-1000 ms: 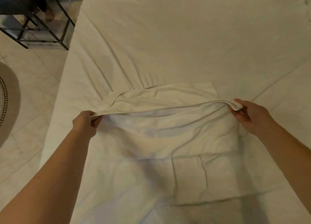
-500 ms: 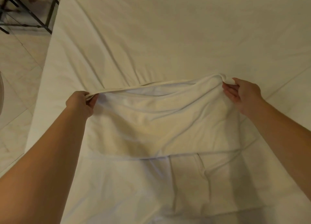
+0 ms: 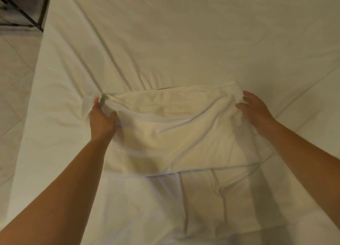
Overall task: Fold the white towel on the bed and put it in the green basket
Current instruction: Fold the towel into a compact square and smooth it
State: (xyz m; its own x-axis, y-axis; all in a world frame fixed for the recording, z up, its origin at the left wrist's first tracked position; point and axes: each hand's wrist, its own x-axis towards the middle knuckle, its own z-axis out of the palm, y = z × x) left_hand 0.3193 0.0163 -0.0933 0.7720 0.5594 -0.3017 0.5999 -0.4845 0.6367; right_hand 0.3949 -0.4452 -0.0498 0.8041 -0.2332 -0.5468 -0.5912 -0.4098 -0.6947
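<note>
Hands first: the left hand point(image 3: 102, 122) gripped the far left corner of the white towel point(image 3: 174, 130), its fingers curled into bunched cloth with the thumb pressed on top. The right hand point(image 3: 256, 110) lay open at the far right corner, fingers spread and loose, their tips just touching the hem without pinching it. Both arms reached forward to about the same depth, so neither hand was clearly nearer the cloth; only the left one held it. A small red tag point(image 3: 96, 100) showed at the towel's edge just beyond the left knuckles.

The towel sat between the two hands, doubled over on the bed point(image 3: 184, 33), with its long axis running left to right from one hand to the other. Its far edge lay level with the fingertips, and its folded near edge lay closer to the person, between the forearms. The top layer was rumpled, with slack ridges near the right corner. Closer in, more creased white cloth spread toward the person; whether that was sheet or another part of the towel could not be told.

Judged from this, the first fold looked made but not smoothed. The next fold would likely go across the long axis, one end carried over to the other, and the left hand was better placed to start it. Pale floor tiles point(image 3: 14, 70) and a black metal frame point(image 3: 39, 14) lay off the bed's left side. The green basket was nowhere in view.
</note>
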